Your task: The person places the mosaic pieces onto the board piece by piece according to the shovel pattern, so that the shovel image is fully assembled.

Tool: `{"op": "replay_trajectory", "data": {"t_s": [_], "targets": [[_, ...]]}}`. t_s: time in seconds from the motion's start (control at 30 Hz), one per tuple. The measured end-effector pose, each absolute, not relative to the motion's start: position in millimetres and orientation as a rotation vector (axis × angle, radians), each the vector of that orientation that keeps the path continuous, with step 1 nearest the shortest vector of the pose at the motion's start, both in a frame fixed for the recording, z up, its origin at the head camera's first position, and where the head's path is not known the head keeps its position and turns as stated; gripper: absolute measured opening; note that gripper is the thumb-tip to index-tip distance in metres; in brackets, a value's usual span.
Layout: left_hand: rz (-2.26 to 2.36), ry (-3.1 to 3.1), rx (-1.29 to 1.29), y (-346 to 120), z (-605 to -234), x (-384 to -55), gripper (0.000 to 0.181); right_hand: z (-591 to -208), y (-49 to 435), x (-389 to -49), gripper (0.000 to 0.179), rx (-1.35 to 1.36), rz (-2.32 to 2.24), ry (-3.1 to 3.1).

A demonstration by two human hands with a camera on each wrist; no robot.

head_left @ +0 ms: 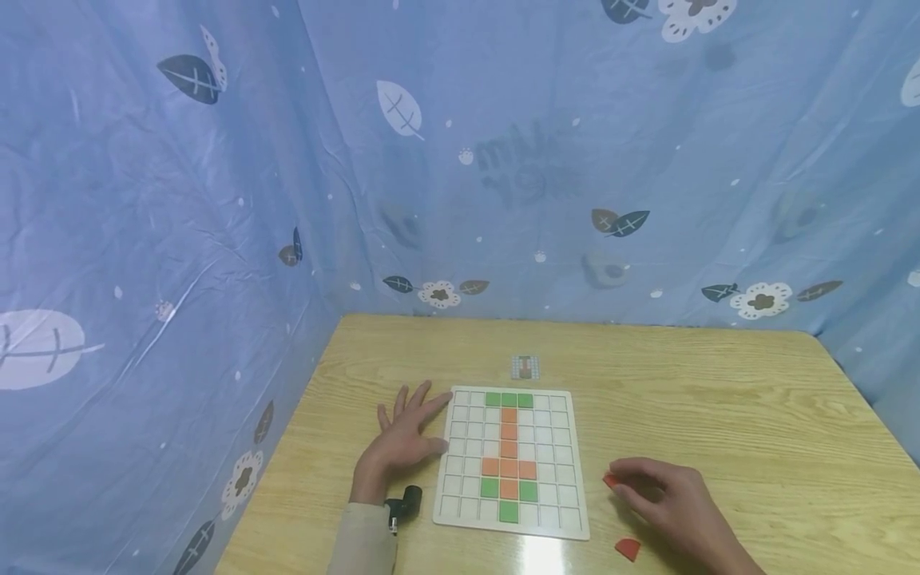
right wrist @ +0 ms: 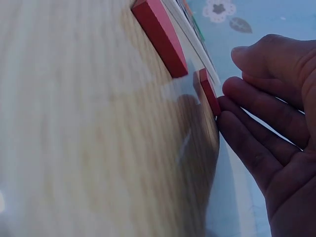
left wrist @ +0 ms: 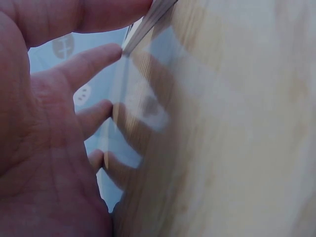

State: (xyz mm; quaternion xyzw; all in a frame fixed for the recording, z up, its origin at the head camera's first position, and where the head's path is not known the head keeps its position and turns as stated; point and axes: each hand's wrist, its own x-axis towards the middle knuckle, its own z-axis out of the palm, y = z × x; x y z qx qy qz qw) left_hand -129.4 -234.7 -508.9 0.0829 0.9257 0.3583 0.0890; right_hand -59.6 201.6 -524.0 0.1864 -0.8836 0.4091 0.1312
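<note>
A white grid board lies on the wooden table, with green squares and orange squares set in its cells. Fingers spread, my left hand rests along the board's left edge, its index fingertip and thumb at the rim. To the right of the board, my right hand is beside a small red piece. In the right wrist view the fingertips meet that red piece on the table, while the thumb stands apart from it. A second red piece, shaped like a quarter circle, lies nearer the front.
Behind the board lies a small card with a printed grid pattern. A black device is at the left wrist, by the sleeve. Blue patterned curtains hang behind the table and at its left.
</note>
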Motion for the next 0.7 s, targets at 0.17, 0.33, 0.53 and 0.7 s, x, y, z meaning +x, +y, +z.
{"op": "replay_trajectory", "data": {"t_s": [0.17, 0.33, 0.53, 0.7], "targets": [[1.061, 2.756, 0.242, -235, -509, -129, 0.090, -524, 195, -63, 0.033, 0.592, 1.215, -2.561], [1.056, 2.761, 0.239, -234, -511, -130, 0.089, -524, 195, -63, 0.032, 0.574, 1.189, -2.577], [1.060, 2.761, 0.246, -234, -511, -129, 0.088, -524, 201, -58, 0.032, 0.496, 1.126, -2.595], [1.055, 2.760, 0.243, -235, -510, -129, 0.089, -523, 206, -54, 0.030, 0.468, 1.106, -2.649]]}}
